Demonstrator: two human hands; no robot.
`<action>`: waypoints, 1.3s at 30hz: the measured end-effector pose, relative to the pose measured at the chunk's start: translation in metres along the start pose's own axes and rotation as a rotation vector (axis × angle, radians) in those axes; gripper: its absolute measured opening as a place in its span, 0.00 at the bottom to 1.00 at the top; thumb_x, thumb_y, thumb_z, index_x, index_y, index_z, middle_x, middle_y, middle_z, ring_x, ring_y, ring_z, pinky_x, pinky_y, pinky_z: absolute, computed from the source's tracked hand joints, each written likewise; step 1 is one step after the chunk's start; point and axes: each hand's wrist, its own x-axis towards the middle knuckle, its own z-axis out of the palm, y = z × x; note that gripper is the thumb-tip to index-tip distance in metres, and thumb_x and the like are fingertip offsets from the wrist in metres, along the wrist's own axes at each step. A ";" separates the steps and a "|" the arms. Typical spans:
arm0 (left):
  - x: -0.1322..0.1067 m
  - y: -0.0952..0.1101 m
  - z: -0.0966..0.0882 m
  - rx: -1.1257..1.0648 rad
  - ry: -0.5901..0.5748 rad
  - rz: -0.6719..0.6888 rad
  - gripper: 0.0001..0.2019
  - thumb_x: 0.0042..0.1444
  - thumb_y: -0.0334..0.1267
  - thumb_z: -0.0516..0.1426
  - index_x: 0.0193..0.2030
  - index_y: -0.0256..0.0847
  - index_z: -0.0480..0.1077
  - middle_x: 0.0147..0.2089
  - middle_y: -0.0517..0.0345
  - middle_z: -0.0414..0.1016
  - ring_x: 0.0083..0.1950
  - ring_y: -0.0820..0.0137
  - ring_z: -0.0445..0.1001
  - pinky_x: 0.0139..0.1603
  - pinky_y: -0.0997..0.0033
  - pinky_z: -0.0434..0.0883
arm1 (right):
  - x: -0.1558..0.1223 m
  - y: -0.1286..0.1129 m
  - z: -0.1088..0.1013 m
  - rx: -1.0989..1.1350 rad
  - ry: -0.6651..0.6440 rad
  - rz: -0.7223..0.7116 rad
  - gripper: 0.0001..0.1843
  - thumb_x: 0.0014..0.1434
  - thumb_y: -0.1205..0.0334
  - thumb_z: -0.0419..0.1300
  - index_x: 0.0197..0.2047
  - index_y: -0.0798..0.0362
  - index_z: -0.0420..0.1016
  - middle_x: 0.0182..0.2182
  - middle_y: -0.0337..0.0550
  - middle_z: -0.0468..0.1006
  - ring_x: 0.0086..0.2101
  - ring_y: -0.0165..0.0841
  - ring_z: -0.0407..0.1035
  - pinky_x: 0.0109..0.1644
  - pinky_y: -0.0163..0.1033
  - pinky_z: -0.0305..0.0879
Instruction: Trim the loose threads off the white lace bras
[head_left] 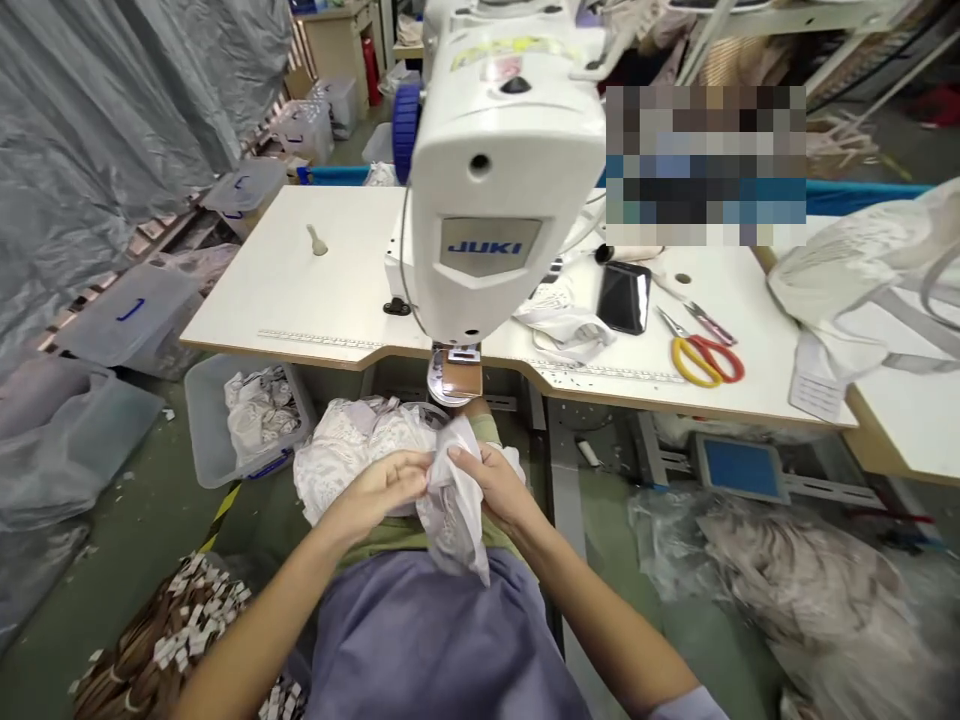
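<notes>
Both my hands meet over my lap, just below the sewing machine [491, 170]. My left hand [379, 488] pinches the left edge of a white lace garment piece [454, 510]. My right hand [495, 482] grips the same piece from the right, and its lower part hangs down over my purple apron [420, 640]. A pile of white lace pieces [345, 450] lies on my lap to the left of my hands. The presser foot and needle plate [454, 375] of the machine sit right above my fingers.
The white table [315, 300] holds scissors with red and yellow handles [701, 355], a black phone [624, 297] and white fabric scraps [562, 325]. A plastic bin of fabric [247, 415] stands under the table. Bagged fabric [795, 580] lies on the floor at the right, tagged brown pieces [165, 640] at the lower left.
</notes>
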 end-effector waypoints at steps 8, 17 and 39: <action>0.016 -0.014 0.024 -0.027 0.036 0.009 0.14 0.60 0.48 0.65 0.40 0.39 0.73 0.31 0.60 0.74 0.30 0.74 0.70 0.35 0.74 0.68 | -0.008 -0.006 -0.036 -0.454 0.176 -0.215 0.25 0.59 0.37 0.63 0.43 0.52 0.75 0.37 0.46 0.78 0.35 0.40 0.70 0.40 0.44 0.67; 0.014 0.007 0.043 0.263 0.077 0.072 0.14 0.63 0.49 0.61 0.42 0.39 0.76 0.31 0.58 0.73 0.32 0.70 0.70 0.36 0.71 0.68 | -0.022 -0.021 -0.023 -0.875 0.165 -0.826 0.09 0.67 0.59 0.63 0.50 0.45 0.77 0.38 0.44 0.76 0.40 0.37 0.72 0.41 0.41 0.70; 0.032 0.008 0.039 0.046 0.227 -0.041 0.23 0.51 0.59 0.67 0.30 0.39 0.73 0.21 0.66 0.57 0.23 0.76 0.54 0.25 0.76 0.57 | 0.024 -0.178 -0.257 -1.703 0.931 -0.266 0.15 0.66 0.61 0.54 0.48 0.61 0.77 0.48 0.62 0.76 0.52 0.51 0.66 0.60 0.51 0.60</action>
